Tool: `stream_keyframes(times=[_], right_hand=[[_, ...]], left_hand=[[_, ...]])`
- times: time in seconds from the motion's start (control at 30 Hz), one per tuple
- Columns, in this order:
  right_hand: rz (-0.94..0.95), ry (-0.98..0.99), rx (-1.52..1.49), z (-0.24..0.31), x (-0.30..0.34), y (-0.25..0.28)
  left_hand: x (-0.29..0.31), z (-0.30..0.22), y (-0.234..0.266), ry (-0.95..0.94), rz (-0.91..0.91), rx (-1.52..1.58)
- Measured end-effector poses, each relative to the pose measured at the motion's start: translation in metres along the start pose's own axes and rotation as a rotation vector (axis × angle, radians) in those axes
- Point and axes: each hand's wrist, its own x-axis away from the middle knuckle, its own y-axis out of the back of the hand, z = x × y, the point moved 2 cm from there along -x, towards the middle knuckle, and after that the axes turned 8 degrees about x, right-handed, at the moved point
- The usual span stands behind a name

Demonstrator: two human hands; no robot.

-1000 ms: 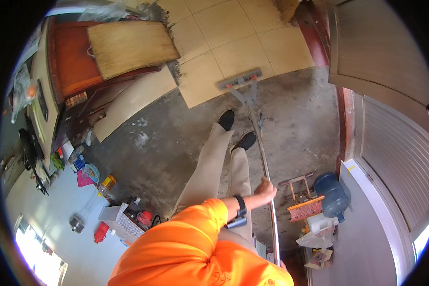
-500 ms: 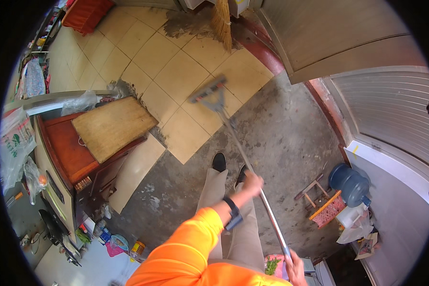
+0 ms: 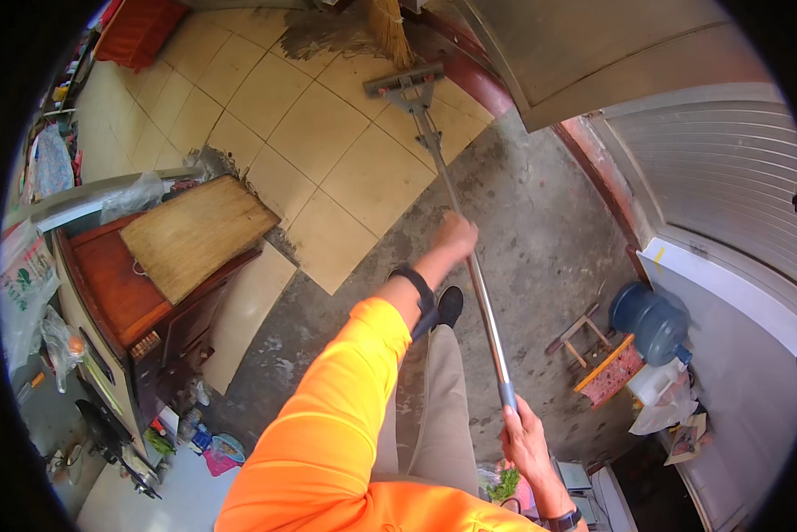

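Hands (image 3: pixel 456 235) gripping mop (image 3: pixel 434 146)

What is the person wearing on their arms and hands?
The left arm has a bright orange long sleeve pushed up past the wrist, with a black wristband below it. The left hand and right hand are bare. The right wrist has a dark watch.

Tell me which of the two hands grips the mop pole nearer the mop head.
The left hand, out on the orange-sleeved arm, grips the metal mop pole about midway, nearer the mop head. The right hand holds the pole's top end, close to the body.
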Motion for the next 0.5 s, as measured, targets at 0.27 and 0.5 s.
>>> stream_keyframes(times=[0.27,0.5], right_hand=[[-0.077,-0.154,-0.179,-0.102,0.112,0.03],[0.076,-0.075,-0.297,-0.007,0.019,0.024]], left_hand=[[0.16,0.078,-0.128,0.067,0.048,-0.07],[0.014,-0.026,-0.056,0.031,0.089,-0.104]])
